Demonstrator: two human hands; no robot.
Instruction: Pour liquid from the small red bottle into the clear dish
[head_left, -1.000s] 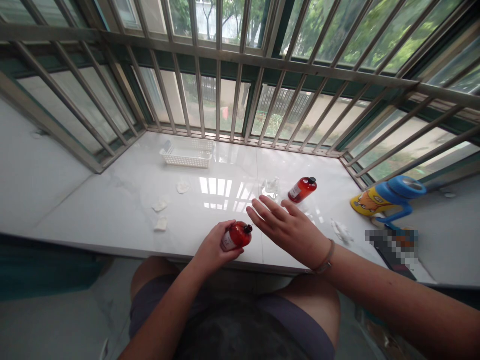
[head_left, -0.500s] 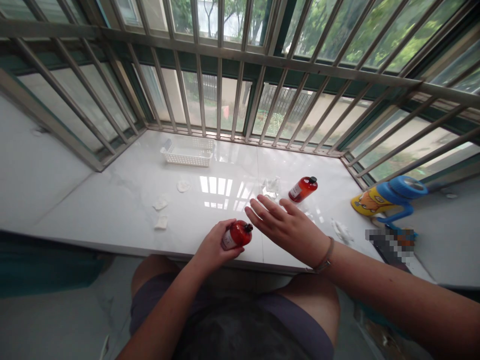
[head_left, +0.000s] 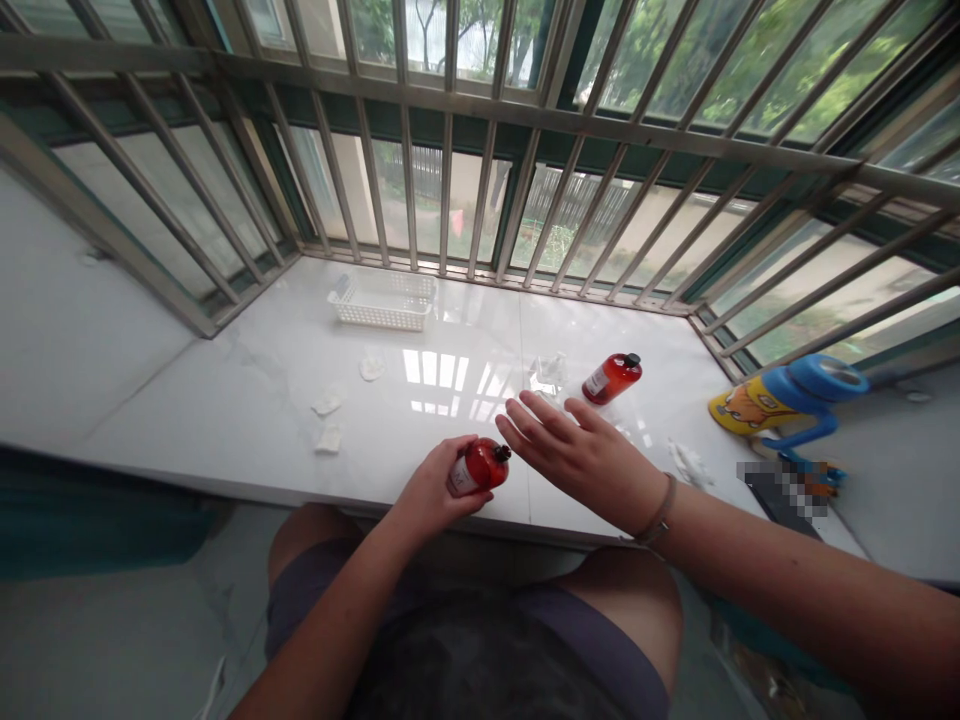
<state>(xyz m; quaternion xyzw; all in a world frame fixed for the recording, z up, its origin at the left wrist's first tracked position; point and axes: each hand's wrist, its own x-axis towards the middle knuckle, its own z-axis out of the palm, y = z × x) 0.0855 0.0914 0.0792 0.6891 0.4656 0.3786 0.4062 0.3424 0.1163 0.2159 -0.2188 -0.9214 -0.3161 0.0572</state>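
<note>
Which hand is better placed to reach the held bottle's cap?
Right, probably. The left hand is wrapped around the bottle, whose cap points right. The right hand is open and free, with its fingertips just beside the cap.

A glossy white stone ledge (head_left: pixel 247 390) spreads ahead of the right hand (head_left: pixel 592 462) and to both sides of it, daylight glinting off it just beyond the fingertips. Further out from the hand, grey metal bars (head_left: pixel 480 104) fence a bay window (head_left: pixel 341 190) with green trees (head_left: pixel 675 50) outside. A white wall (head_left: pixel 67 300) stands far to the hand's left, with pale floor tiles (head_left: pixel 112 640) below.
</note>
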